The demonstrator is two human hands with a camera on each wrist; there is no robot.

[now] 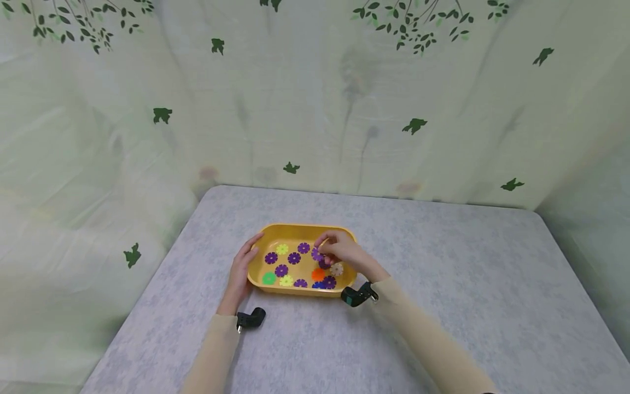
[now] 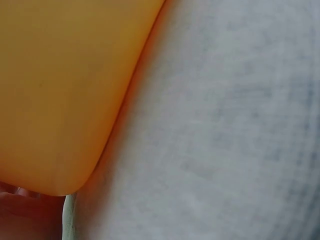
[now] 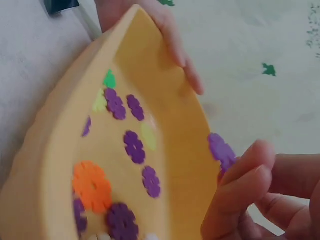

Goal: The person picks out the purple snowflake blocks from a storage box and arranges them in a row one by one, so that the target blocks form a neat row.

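Note:
A yellow plastic tray (image 1: 300, 292) with rounded corners sits on the table, holding flat, notched flower-shaped plastic discs. My left hand (image 1: 238, 277) grips the tray's left end, with fingertips at the rim. Over the tray's right part, my right hand (image 1: 343, 251) pinches a purple disc (image 3: 221, 151) between thumb and finger, above the tray floor. Lying in the tray are several purple discs (image 3: 134, 147), an orange disc (image 3: 92, 186), a green disc (image 1: 268, 278), yellow discs (image 1: 282, 249), a white disc (image 1: 337, 269) and a blue disc (image 1: 318, 285). The left wrist view shows mostly the tray's outer wall (image 2: 60, 90).
The table (image 1: 443, 262) has a grey mottled cover and extends on both sides of the tray. Behind it hangs a pale curtain (image 1: 305, 109) with printed leaves. Both wrists wear a small black camera (image 1: 358, 295).

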